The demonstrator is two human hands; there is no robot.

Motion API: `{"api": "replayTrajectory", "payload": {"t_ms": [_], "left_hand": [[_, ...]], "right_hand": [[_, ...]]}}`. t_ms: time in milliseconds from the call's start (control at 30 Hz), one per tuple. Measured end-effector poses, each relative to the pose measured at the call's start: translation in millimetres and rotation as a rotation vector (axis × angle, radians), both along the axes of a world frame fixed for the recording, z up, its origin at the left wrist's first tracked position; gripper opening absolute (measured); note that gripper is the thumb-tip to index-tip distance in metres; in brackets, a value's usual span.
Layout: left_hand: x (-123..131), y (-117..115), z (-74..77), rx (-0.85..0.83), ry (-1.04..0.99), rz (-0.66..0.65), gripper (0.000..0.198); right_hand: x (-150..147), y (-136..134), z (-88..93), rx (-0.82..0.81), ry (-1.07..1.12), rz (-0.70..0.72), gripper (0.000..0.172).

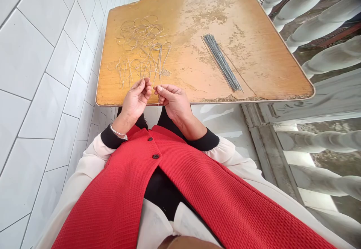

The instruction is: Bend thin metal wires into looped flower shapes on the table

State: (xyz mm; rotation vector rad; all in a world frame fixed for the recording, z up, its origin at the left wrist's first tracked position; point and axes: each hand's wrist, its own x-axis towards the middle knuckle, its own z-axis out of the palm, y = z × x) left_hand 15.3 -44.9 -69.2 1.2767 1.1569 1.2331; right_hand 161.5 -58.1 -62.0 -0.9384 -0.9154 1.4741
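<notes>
My right hand (175,101) pinches a thin metal wire (160,63) between thumb and fingers at the table's near edge. A short end of the wire pokes out below these fingertips. The wire runs away from me into a bent loop over the table. Close beside it on the left, my left hand (137,98) is closed, thumb against fingers, at a strand of the same wire; the exact grip is partly hidden. Just beyond my hands lies a tangled heap of looped wires (142,35), with several smaller bent pieces (124,70) at its left front.
A bundle of straight grey wires (221,62) lies on the right part of the worn wooden table (191,53), with a single wire (239,70) beside it. White wall tiles (36,110) rise on the left. A balustrade (324,20) stands on the right.
</notes>
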Motion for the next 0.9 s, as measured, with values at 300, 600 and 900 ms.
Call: {"api": "replayTrajectory", "payload": {"t_ms": [300, 600, 900], "left_hand": [[1, 2, -0.7, 0.029, 0.072, -0.023, 0.036], [-5, -7, 15.0, 0.018, 0.082, -0.019, 0.035], [-22, -3, 20.6, 0.435, 0.557, -0.133, 0.074]], "right_hand": [[7, 5, 0.9, 0.15, -0.153, 0.019, 0.033], [13, 5, 4.4, 0.09, -0.093, 0.05, 0.032], [14, 3, 6.2, 0.095, -0.177, 0.075, 0.033]]}}
